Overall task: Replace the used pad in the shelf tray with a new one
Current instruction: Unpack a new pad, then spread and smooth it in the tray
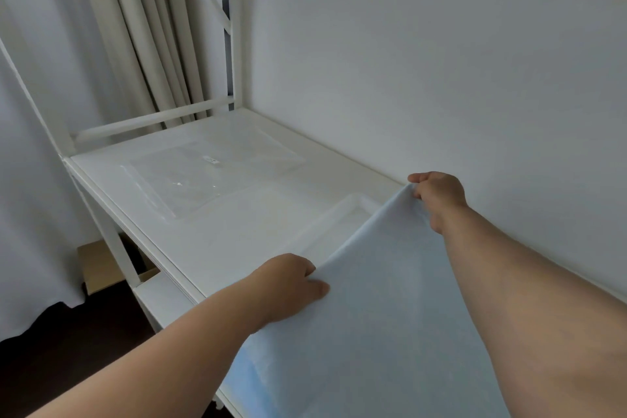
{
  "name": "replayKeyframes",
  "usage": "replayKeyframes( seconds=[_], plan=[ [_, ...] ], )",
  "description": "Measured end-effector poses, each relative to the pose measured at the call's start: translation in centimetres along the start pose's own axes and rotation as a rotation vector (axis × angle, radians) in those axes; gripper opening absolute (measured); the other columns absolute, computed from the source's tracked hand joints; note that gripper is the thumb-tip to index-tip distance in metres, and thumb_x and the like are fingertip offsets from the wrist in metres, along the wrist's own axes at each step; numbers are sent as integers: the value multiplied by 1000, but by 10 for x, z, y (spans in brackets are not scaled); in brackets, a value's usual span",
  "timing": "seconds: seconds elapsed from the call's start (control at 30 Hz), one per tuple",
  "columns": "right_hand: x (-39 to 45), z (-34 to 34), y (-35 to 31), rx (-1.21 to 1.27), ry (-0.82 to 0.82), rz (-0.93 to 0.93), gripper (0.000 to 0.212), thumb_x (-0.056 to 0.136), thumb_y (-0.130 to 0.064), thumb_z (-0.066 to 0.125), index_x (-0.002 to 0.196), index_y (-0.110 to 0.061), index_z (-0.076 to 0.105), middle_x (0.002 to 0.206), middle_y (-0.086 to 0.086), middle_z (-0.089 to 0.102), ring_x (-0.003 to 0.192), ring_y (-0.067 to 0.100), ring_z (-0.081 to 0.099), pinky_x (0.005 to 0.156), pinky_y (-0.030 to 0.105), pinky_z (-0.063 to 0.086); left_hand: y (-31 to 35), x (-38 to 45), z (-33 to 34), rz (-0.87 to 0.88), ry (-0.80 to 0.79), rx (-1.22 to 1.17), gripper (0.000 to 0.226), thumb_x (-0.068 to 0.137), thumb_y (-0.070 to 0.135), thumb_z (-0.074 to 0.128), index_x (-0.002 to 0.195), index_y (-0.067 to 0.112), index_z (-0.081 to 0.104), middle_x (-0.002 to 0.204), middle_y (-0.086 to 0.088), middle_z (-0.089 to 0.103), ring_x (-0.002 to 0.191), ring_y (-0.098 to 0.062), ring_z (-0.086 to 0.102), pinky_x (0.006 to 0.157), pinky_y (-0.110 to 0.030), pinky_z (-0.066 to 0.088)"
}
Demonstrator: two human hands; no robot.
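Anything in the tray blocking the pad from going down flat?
Nothing visible. Both the left hand and right hand pinch the pad above the tray, whose exposed corner looks bare. The clear plastic sheet lies farther left, apart.

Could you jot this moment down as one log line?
left hand: grips pale blue-backed pad | right hand: pinches far corner | white shelf tray: partly uncovered

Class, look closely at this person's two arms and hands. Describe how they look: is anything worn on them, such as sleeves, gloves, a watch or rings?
Both arms are bare as far as the picture shows, with no sleeves in view. The left hand and right hand wear no gloves. No watch, bracelet or wristband shows on either wrist, and no rings are visible on the fingers in view.
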State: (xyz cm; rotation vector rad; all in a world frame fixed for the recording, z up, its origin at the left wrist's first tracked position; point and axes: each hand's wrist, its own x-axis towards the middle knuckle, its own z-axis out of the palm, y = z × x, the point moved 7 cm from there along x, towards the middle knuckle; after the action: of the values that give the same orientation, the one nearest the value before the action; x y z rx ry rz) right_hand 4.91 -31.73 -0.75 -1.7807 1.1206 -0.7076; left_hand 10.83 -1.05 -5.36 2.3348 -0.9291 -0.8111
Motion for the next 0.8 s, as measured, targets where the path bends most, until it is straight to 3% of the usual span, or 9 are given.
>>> replayKeyframes(
  seconds=[0.07,0.13,0.23,0.33,0.43,0.5,0.57,0.7,0.8],
  plan=[
    [2,4,-6,-149,-11,-79,28,86,0,52,95,-18,71,109,4,65,105,23,57,97,34,46,-6,-5,1,-61,-117,-313,22,90,37,61,82,18,68,85,0,71,82,-21,68,77,-33,56],
    [1,12,-10,-315,-25,-124,22,84,-8,53,81,-26,65,109,0,65,107,25,58,99,43,44,-19,-11,2,-137,-211,-473,26,88,38,66,93,14,72,93,-7,75,89,-26,72,86,-45,57],
    [-5,31,-12,-574,-33,-148,26,86,-14,47,90,-29,67,120,3,56,115,29,51,98,43,40,-45,-17,4,-240,-267,-442,36,86,45,66,101,13,71,95,-7,76,89,-27,73,82,-44,58],
    [-12,57,-7,-699,-100,-164,35,89,-11,42,109,-28,66,129,5,51,123,30,46,98,42,36,-59,-25,1,-292,-257,-237,34,90,50,58,98,18,68,80,2,70,62,-14,69,52,-23,53],
    [-18,79,1,-798,-182,-178,37,90,-9,36,116,-25,57,126,3,56,119,27,49,96,38,30,-66,-27,-4,-298,-251,-153,34,93,49,53,100,19,66,88,1,68,73,-18,68,62,-29,59],
    [-18,88,2,-878,-170,-223,37,91,-10,36,120,-25,53,126,3,56,120,27,48,96,38,30,-68,-22,-12,-232,-199,45,33,93,48,50,86,18,62,85,2,62,76,-18,63,64,-27,55],
    [-17,95,-2,-974,-146,-282,37,93,-13,38,126,-23,51,129,5,55,122,28,46,98,40,32,-69,-15,-23,-158,-70,269,34,92,47,49,71,22,48,74,7,50,74,-14,50,57,-21,39],
    [-15,107,-5,-1070,-121,-347,33,95,-17,43,127,-16,51,130,10,55,122,31,47,97,40,40,-77,-11,-34,-111,116,221,17,86,41,56,77,28,50,78,12,50,70,-5,48,55,-19,34],
    [-17,112,-1,-1111,-137,-342,31,96,-18,43,125,-14,52,129,12,52,122,32,47,95,40,43,-79,-9,-35,-75,170,163,16,84,37,59,71,33,49,91,13,48,76,-5,48,65,-19,38]
  ],
)
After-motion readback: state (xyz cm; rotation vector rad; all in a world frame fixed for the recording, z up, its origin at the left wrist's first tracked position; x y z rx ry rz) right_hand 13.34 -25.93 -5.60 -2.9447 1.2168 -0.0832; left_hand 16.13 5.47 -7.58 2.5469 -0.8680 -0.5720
